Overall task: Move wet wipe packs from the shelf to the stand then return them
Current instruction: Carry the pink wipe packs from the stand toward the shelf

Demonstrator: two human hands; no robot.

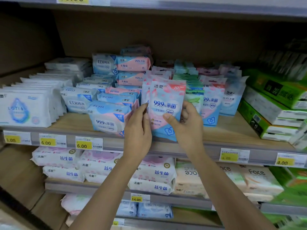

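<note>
A small pink-and-blue wet wipe pack stands upright at the front of a row of like packs on the wooden shelf. My right hand grips its right edge, thumb across the front and fingers behind. My left hand touches the pack's left edge with its fingertips, and a second pack shows just behind there. More upright small packs stand in rows to the right.
Larger pink-and-blue wipe packs lie stacked to the left, with white packs further left. Green tissue bundles fill the right end. Price tags line the shelf edge. Lower shelves hold more packs.
</note>
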